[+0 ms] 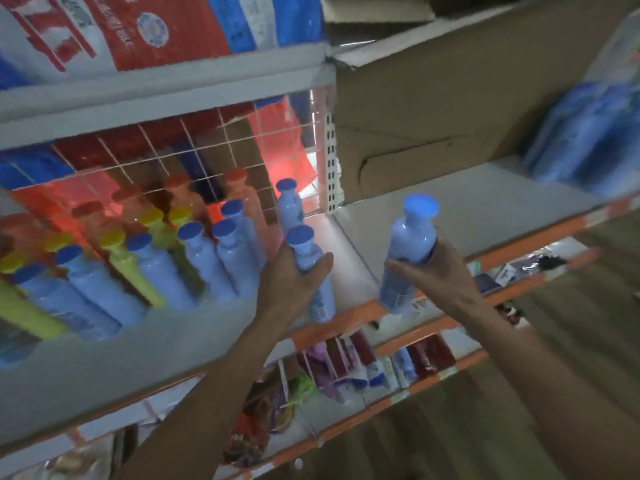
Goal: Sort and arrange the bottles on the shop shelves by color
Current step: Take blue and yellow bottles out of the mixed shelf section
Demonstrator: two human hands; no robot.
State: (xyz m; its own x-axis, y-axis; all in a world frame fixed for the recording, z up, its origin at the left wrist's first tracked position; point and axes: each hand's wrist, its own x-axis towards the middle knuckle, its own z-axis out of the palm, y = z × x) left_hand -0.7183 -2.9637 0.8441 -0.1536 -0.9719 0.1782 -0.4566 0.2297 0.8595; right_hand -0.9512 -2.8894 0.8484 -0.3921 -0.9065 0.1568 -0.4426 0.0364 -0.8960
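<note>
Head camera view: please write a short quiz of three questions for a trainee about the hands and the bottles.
1. True or false: the left hand grips the end bottle of the blue row, and the right hand grips a raised bottle that is also blue.
2. Choose one: what stands on the shelf, to the right of the bottles? A. cardboard box B. basket C. bucket
3. Fill in: the middle bottles, between the blue row and the orange bottles, have ___ caps.

Key: 1 true; 2 A; 3 yellow.
</note>
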